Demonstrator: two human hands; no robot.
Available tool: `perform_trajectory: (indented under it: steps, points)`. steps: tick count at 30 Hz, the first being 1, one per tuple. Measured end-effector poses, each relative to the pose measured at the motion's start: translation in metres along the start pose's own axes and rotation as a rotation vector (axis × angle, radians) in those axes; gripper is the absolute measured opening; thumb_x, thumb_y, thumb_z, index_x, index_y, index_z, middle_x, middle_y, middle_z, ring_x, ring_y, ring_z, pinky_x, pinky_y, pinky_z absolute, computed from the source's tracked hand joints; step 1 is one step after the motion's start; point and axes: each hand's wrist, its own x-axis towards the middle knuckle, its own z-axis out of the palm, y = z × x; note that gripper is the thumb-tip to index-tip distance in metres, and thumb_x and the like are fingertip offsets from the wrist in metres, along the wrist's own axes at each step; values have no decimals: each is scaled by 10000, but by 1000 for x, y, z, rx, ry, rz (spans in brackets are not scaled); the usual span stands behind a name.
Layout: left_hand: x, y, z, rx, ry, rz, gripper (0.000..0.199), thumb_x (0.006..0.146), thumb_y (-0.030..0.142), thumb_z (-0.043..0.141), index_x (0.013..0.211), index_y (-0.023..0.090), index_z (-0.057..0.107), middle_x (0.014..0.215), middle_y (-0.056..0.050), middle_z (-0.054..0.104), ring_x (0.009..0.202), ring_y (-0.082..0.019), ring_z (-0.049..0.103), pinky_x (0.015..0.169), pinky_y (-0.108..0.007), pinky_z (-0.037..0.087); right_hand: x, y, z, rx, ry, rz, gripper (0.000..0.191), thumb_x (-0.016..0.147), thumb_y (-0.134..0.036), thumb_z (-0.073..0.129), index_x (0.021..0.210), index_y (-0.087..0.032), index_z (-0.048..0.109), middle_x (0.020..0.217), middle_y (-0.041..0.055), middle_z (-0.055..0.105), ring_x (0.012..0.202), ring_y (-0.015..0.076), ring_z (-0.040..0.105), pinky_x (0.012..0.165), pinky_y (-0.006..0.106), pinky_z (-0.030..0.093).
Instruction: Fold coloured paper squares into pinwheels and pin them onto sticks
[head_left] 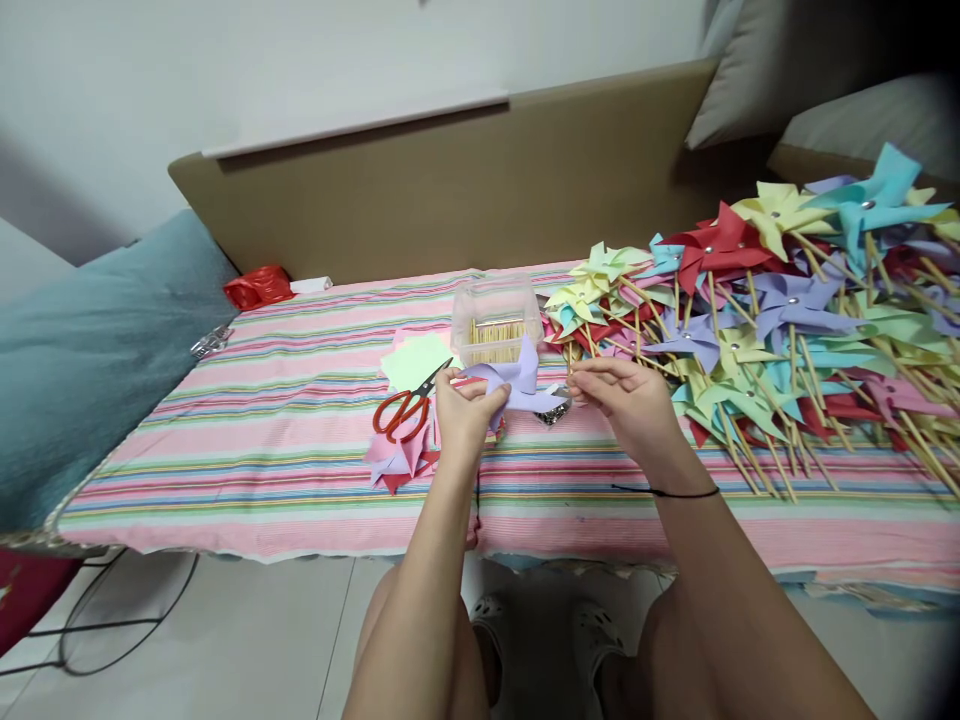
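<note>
A purple paper pinwheel [521,385] is pinched between the thumb and fingers of my left hand [466,405]. To its right, my right hand [619,395] has its thumb and fingertips pressed together; whatever they hold is too small to make out. Just left of my left hand lie scissors [403,415] with orange handles, partly over light green paper [420,360]. A clear plastic box [496,300] with thin sticks stands behind the pinwheel. Between my hands, a small packet of silvery pieces [553,412] rests on the striped cloth [300,430].
Many colourful pinwheels on sticks [795,310] are heaped at the right. Pink and purple paper shapes [396,460] lie near the scissors. A red plastic bag [259,288] and a teal cushion [97,360] are at the left. A brown backrest [450,190] runs behind.
</note>
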Motion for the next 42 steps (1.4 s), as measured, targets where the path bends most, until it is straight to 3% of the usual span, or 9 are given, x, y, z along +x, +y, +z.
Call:
perform_trajectory:
  steps: [6,10,16,23,27,42]
  points:
    - [-4,-4,8,58,-6,-11,595,526,191,758,962,214,355,596,66,633,455,-111,580,502,-219,449,-10,6,25,-188,-162,-132,169,647,-324,790,712,-201,693,693,23,700,650,161,652,626,297,538]
    - [-4,-7,10,42,-29,-11,612,524,210,766,980,210,357,597,70,626,470,-117,590,510,-220,450,-11,14,27,-395,-95,-234,84,728,-281,712,734,-200,733,709,20,707,573,131,575,520,264,454]
    - [-5,-5,11,-19,-65,-3,628,515,204,777,970,211,344,615,51,650,474,-117,591,518,-226,453,-12,13,26,-400,46,-262,17,693,-224,733,695,-209,740,681,16,710,659,171,610,589,291,472]
    - [-7,-1,10,-51,-87,12,634,515,205,780,973,213,343,610,46,655,483,-121,600,532,-224,451,-10,15,26,-436,19,-384,28,713,-245,724,693,-234,741,777,37,685,813,200,628,624,297,493]
    - [-6,-1,10,-58,-106,13,638,513,206,775,972,220,331,609,46,655,476,-124,600,513,-217,439,-11,15,27,-438,32,-368,26,708,-251,733,720,-234,749,826,41,637,809,182,608,565,267,464]
    - [-7,0,9,-69,-110,20,634,514,189,778,967,219,336,609,52,657,500,-120,616,564,-228,463,-10,15,28,-471,23,-384,21,717,-211,723,731,-211,738,832,37,630,801,169,600,603,279,427]
